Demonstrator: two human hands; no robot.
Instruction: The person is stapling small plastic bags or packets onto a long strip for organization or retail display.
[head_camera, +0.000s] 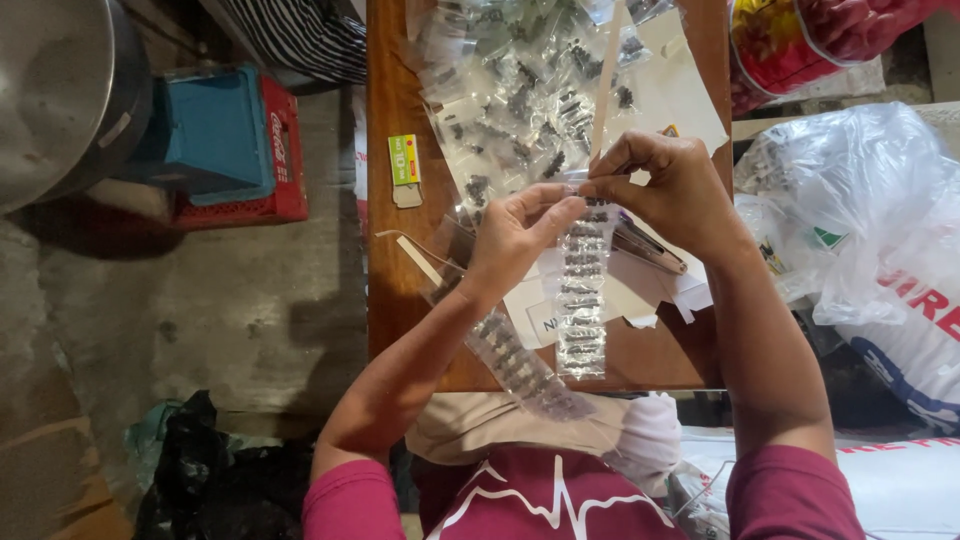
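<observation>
While a large heap of filled clear packets already covers the far end of the wooden table, the work looks well along but not finished: one long strip of small clear packets, each holding dark pieces, hangs from both hands above the table's middle, and a second strip trails off the near edge towards the person's lap. How many packets remain to be handled I cannot tell.

The left hand comes up from the near left, wrist bent, its thumb and forefinger pinched on the top edge of the hanging strip. The right hand reaches in from the right, its fingers curled and also closed on that top edge, just touching the left fingertips.

Beneath the strip lie white paper scraps and a dark tool. A small green box sits on the left side of the table.
</observation>
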